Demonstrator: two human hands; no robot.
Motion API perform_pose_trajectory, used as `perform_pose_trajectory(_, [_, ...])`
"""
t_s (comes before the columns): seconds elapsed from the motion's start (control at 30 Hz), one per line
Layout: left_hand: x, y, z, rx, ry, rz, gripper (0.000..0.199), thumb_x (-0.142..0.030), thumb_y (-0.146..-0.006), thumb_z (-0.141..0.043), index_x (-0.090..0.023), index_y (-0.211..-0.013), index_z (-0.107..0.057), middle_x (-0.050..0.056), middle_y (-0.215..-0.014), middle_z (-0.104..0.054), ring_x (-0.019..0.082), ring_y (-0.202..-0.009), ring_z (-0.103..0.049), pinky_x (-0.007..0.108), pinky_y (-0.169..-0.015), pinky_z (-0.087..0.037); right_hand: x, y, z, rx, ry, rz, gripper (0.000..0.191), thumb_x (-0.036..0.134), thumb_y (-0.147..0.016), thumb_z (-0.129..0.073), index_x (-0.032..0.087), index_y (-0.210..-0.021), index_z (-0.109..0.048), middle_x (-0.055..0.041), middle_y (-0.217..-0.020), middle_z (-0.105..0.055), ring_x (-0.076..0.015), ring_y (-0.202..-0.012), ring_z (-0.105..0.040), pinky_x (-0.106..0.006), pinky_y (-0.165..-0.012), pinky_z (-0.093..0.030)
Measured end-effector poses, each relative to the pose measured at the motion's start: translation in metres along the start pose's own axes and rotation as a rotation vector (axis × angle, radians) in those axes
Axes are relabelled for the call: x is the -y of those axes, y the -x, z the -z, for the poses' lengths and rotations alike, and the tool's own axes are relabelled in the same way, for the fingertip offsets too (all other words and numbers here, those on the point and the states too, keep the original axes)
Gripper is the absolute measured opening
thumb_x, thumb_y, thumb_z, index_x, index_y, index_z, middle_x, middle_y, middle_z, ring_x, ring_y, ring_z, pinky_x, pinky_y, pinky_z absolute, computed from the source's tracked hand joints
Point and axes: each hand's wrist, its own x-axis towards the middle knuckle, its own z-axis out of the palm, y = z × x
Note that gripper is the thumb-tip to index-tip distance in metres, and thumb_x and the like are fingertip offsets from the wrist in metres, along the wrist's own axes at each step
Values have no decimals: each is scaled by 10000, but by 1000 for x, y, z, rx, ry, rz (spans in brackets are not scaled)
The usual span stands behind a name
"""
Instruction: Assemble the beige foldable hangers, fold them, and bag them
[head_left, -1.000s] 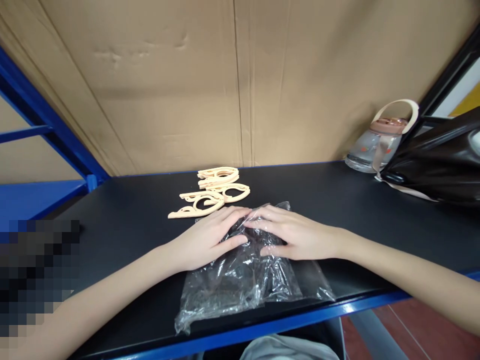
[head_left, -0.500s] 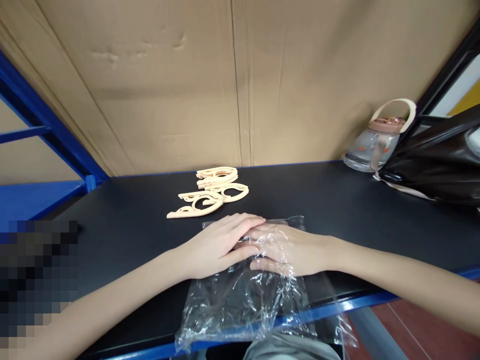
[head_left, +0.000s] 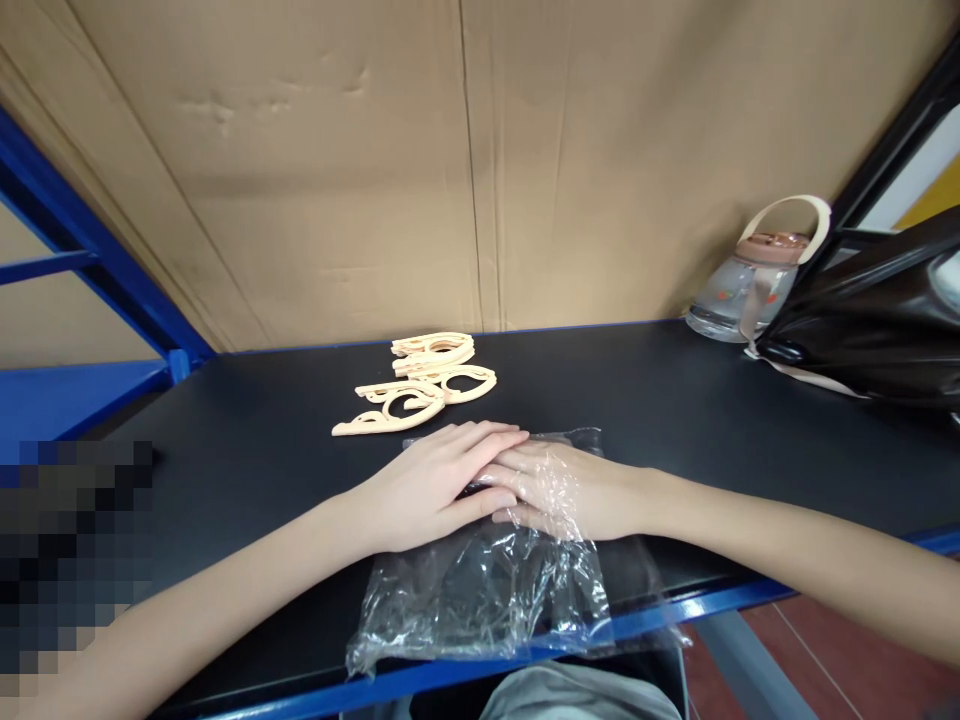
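A clear plastic bag (head_left: 480, 600) lies crumpled over the front of the black table. My left hand (head_left: 442, 490) rests palm down on it, fingers stretched out and reaching over the fingers of the other hand. Coming in from the right, my right hand (head_left: 559, 490) has a layer of the film over its back and knuckles; its fingers are extended, their tips partly covered by my left hand. Just beyond my left hand are several cream plastic folding hangers (head_left: 416, 408), folded up and overlapping on the table.
A clear water bottle (head_left: 739, 300) with a pinkish lid and a cream handle stands at the back right, beside a shiny black bag (head_left: 877, 330). Brown cardboard (head_left: 360, 180) closes off the back of the black table (head_left: 600, 385). Blue frame bars (head_left: 127, 250) rise at the left.
The bag's lower end has drawn up slightly toward the table edge. Both hands have shifted only a little, staying one over the other.
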Motion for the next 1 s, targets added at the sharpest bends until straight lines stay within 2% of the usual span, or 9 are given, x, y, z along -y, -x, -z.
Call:
perform_pose_trajectory(0.17, [9,4,0,-19,-15,63,499,-469,-970,-420,-218,-1399,-369,101,-1372,-529,249,-1222,-519,403,-1001,-443,-10,5,7,-17,25,-38,405,321,-984,-436,163,-1354,-477,-115,-1377,-547,-213,-1257,-514,-400,-1044,-440])
perform_pose_trajectory(0.33, [19,6,1,-28,-73,91,516,-487,-972,-405,-187,-1391,-376,117,-1397,-510,252,-1255,-497,413,-1038,-418,-20,11,11,-68,70,-86,420,258,-964,-474,196,-1379,-477,-103,-1380,-550,-206,-1262,-517,-409,-1054,-428])
perform_pose_trajectory(0.4, [23,6,2,-16,-97,105,519,-488,-975,-393,-177,-1390,-379,125,-1409,-501,253,-1273,-483,417,-1053,-405,-23,12,14,-96,69,-134,383,246,-966,-463,223,-1343,-522,-83,-1315,-604,-199,-1186,-571,-396,-996,-468])
perform_pose_trajectory(0.53, [29,9,7,0,-137,110,523,-500,-968,-406,-203,-1397,-380,110,-1407,-509,252,-1263,-496,409,-1041,-415,-27,13,23,-237,59,-288,292,211,-958,-448,213,-1160,-659,-40,-1000,-730,-165,-901,-665,-310,-804,-511])
perform_pose_trajectory(0.63, [30,12,10,11,-173,104,555,-536,-944,-437,-212,-1393,-391,103,-1403,-515,262,-1251,-504,408,-1032,-417,-30,15,31,-401,0,-402,270,176,-928,-453,186,-1072,-681,-3,-837,-738,-126,-760,-675,-251,-726,-494])
perform_pose_trajectory(0.7, [31,13,14,7,-206,121,565,-554,-945,-413,-207,-1392,-394,108,-1394,-523,270,-1246,-506,416,-1022,-418,-31,17,34,-458,-13,-432,261,175,-914,-453,181,-1039,-683,11,-779,-730,-117,-718,-674,-230,-684,-479])
perform_pose_trajectory(0.8, [37,12,21,-43,-315,163,529,-532,-974,-325,-194,-1367,-433,110,-1349,-560,282,-1213,-524,438,-996,-418,-33,19,36,-451,29,-443,264,196,-916,-445,188,-1031,-683,13,-778,-729,-116,-705,-669,-225,-652,-455])
perform_pose_trajectory(0.9, [51,13,30,-103,-488,199,516,-496,-987,-263,-170,-1299,-513,120,-1310,-583,308,-1187,-528,470,-979,-401,-33,21,35,-414,60,-436,278,219,-931,-430,193,-1061,-675,10,-801,-730,-113,-709,-663,-223,-642,-444])
perform_pose_trajectory(1.0, [68,17,38,-61,-560,240,556,-540,-969,-258,-167,-1263,-548,127,-1293,-592,313,-1149,-545,469,-966,-404,-34,22,35,-392,86,-427,279,222,-933,-435,198,-1076,-673,7,-829,-733,-122,-747,-667,-226,-647,-445])
